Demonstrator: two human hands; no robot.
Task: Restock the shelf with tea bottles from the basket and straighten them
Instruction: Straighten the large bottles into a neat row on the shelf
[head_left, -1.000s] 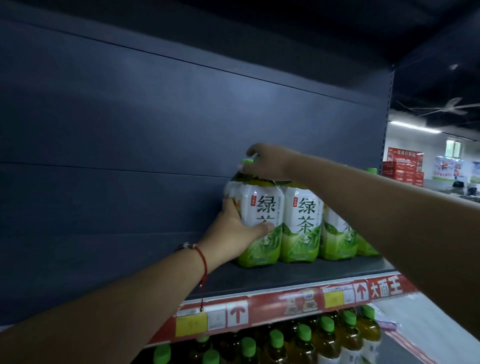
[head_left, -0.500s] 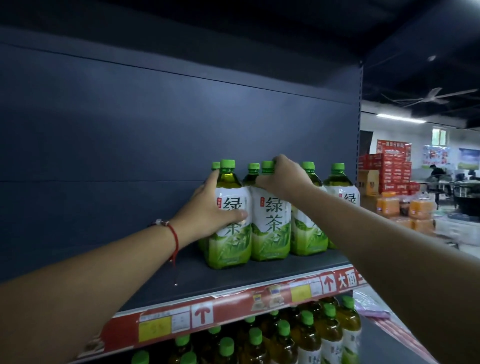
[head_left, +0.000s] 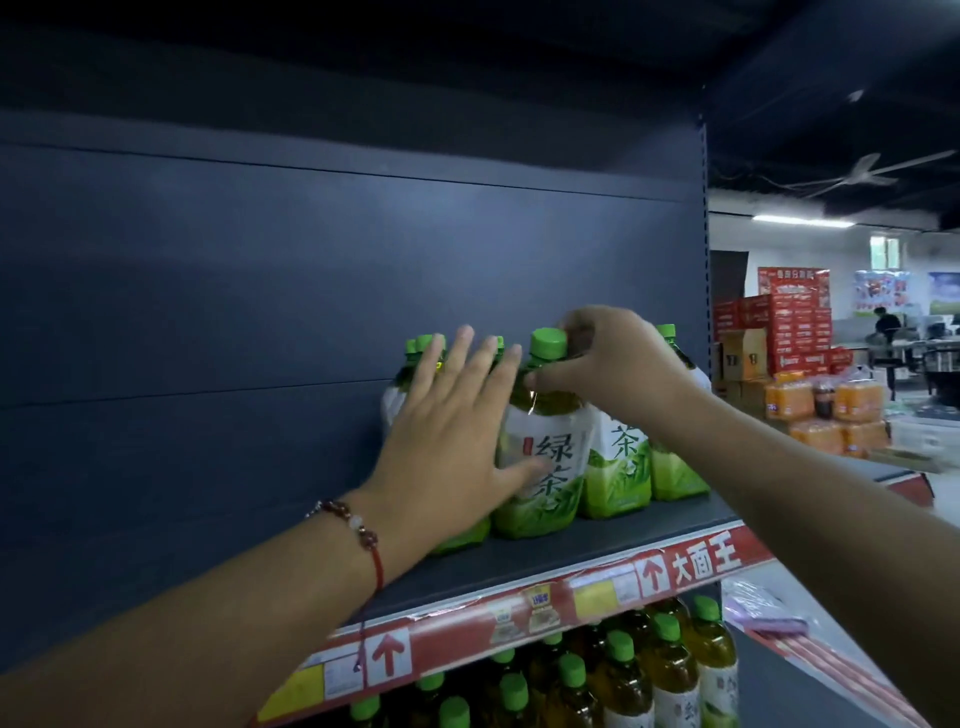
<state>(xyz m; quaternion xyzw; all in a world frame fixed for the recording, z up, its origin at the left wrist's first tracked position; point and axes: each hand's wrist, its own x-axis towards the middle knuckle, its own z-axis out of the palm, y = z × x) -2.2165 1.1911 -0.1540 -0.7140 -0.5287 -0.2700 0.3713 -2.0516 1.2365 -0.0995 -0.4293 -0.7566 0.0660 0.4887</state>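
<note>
Dark shelf (head_left: 597, 543) carried a cluster of green tea bottles (head_left: 618, 462) at its right end (more stocked below); left hand (head_left: 457, 441) lay flat, fingers spread, against them, right hand (head_left: 608, 358) pinched the front bottle (head_left: 545, 467) by its neck.

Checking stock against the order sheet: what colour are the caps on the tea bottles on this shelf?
Bright green cap, clearest in the head view.

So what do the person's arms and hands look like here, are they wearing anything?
Both forearms are bare, with no sleeves, gloves or rings in view. The left hand has a bracelet at the wrist: dark reddish beads with one pale bead on a red cord, and a thin strand hanging down from it. The right hand and its wrist wear nothing visible.
</note>
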